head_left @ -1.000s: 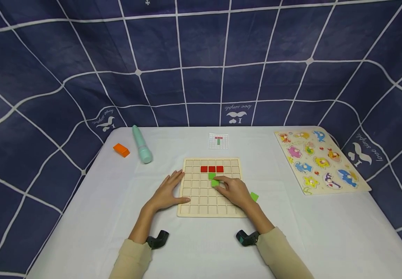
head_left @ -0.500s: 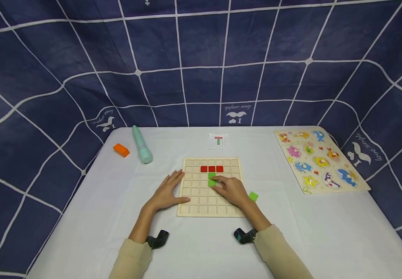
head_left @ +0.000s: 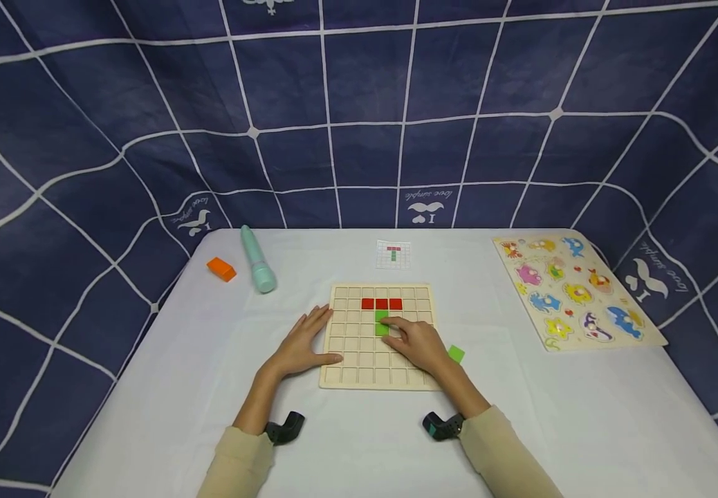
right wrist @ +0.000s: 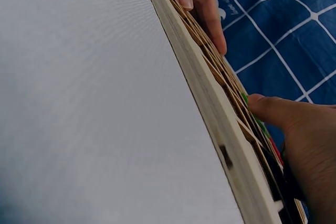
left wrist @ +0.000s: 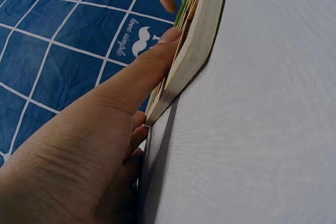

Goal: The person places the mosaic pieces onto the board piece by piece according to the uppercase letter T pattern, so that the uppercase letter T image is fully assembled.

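Note:
A wooden grid board (head_left: 365,377) lies on the white table. Three red tiles (head_left: 382,304) fill a row near its far side. Below the middle one sits a green tile (head_left: 381,315), followed by a second green tile (head_left: 382,330) in the adjoining cell. My right hand (head_left: 422,344) pinches that second tile between thumb and index finger. At the board's left side rests my left hand (head_left: 299,346), fingers extended along the edge and thumb (left wrist: 157,59) on top. A loose green tile (head_left: 456,353) lies just right of the board, partly behind my right wrist.
Beyond the board lies a small pattern card (head_left: 393,254) showing a red and green T. An orange block (head_left: 221,269) and a mint-green cylindrical object (head_left: 258,259) are at the back left. An animal puzzle board (head_left: 577,290) lies at the right. A blue checked cloth hangs behind.
The second green tile, slightly off to the right a second ago, now lines up beneath the first one, with my right fingers still at it. My left hand stays in place.

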A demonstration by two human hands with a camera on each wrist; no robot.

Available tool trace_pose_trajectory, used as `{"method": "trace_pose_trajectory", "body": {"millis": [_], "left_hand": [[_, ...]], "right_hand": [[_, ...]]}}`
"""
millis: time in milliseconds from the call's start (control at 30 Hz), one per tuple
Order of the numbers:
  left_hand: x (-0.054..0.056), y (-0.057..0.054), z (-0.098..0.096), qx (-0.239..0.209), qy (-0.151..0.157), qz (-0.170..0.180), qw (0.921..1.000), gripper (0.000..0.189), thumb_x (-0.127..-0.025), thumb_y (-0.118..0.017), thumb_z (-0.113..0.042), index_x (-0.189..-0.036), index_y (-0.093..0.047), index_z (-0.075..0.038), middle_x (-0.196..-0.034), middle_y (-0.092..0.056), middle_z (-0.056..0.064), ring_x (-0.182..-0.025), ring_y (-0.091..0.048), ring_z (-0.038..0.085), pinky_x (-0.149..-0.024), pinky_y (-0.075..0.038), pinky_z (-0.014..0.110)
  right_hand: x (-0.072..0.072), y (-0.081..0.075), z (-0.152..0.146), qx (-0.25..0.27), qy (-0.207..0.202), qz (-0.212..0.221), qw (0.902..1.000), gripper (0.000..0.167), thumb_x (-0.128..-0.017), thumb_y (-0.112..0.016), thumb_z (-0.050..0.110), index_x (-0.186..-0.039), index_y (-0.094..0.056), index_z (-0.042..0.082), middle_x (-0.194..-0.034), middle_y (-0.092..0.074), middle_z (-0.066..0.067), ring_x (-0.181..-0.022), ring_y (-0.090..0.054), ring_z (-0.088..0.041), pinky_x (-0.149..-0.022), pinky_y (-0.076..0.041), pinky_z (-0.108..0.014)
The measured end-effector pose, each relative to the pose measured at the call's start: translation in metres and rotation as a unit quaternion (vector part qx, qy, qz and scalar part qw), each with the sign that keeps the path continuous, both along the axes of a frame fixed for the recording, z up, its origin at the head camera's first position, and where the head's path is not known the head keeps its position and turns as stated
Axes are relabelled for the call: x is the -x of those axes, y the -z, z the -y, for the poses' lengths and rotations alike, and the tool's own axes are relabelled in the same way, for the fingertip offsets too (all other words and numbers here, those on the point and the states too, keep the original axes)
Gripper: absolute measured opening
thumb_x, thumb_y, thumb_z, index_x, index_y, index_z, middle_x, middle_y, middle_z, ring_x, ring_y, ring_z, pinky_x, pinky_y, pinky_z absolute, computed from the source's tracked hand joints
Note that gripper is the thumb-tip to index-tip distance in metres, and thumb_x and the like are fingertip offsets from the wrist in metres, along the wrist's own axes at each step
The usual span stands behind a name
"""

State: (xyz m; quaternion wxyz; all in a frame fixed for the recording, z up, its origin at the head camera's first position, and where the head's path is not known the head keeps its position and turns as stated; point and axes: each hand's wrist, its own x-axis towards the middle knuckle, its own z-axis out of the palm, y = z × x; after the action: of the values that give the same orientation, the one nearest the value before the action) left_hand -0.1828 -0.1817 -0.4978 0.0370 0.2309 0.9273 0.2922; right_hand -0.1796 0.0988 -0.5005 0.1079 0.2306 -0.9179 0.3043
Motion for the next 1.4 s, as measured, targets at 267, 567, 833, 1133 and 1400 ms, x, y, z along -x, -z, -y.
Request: {"method": "trace_pose_trajectory", "body": {"millis": [267, 567, 833, 1133, 1400], "left_hand": [[0.000, -0.001, -0.004, 0.008, -0.003, 0.005, 0.9999, 0.105, -0.069, -0.070, -0.061, -0.147, -0.023, -0.010, -0.152, -0.019, 0.003, -0.140, -0.008, 0.020, -0.113, -0.004, 0.038], [0.001, -0.001, -0.004, 0.005, -0.004, 0.000, 1.0000, 0.103, -0.069, -0.071, -0.059, -0.147, -0.024, -0.009, -0.152, -0.020, 0.004, -0.140, -0.009, 0.022, -0.113, -0.005, 0.039], [0.002, -0.001, -0.003, 0.004, -0.007, 0.003, 1.0000, 0.104, -0.069, -0.071, -0.059, -0.147, -0.023, -0.010, -0.152, -0.019, 0.003, -0.140, -0.008, 0.020, -0.113, -0.004, 0.038], [0.003, 0.001, -0.002, 0.000, -0.004, 0.005, 1.0000, 0.105, -0.068, -0.070, -0.061, -0.147, -0.023, -0.011, -0.152, -0.019, 0.003, -0.140, -0.008, 0.020, -0.113, -0.004, 0.039], [0.002, 0.001, -0.001, 0.002, -0.008, 0.010, 0.9999, 0.105, -0.068, -0.070, -0.062, -0.147, -0.023, -0.012, -0.153, -0.018, 0.002, -0.140, -0.007, 0.018, -0.113, -0.003, 0.038]], "right_hand": [[-0.019, 0.000, -0.029, 0.022, 0.006, -0.005, 0.9997, 0.037, -0.081, -0.070, 0.037, -0.114, -0.067, 0.019, -0.049, -0.034, 0.016, -0.042, -0.027, 0.001, -0.041, -0.027, -0.020], [-0.046, 0.001, -0.083, 0.026, 0.050, -0.045, 0.9974, 0.039, -0.076, -0.075, 0.033, -0.111, -0.067, 0.016, -0.050, -0.031, 0.017, -0.044, -0.023, 0.003, -0.040, -0.023, -0.018], [-0.060, 0.004, -0.113, 0.029, 0.081, -0.062, 0.9944, 0.040, -0.072, -0.080, 0.026, -0.109, -0.068, 0.015, -0.050, -0.030, 0.018, -0.043, -0.024, 0.003, -0.038, -0.022, -0.017], [-0.061, 0.006, -0.117, 0.025, 0.090, -0.050, 0.9944, 0.040, -0.072, -0.080, 0.026, -0.109, -0.068, 0.015, -0.050, -0.030, 0.018, -0.043, -0.025, 0.003, -0.038, -0.022, -0.017], [-0.061, 0.009, -0.116, -0.008, 0.103, -0.017, 0.9945, 0.041, -0.073, -0.078, 0.033, -0.107, -0.069, 0.013, -0.049, -0.029, 0.017, -0.044, -0.025, 0.001, -0.040, -0.022, -0.018]]}}
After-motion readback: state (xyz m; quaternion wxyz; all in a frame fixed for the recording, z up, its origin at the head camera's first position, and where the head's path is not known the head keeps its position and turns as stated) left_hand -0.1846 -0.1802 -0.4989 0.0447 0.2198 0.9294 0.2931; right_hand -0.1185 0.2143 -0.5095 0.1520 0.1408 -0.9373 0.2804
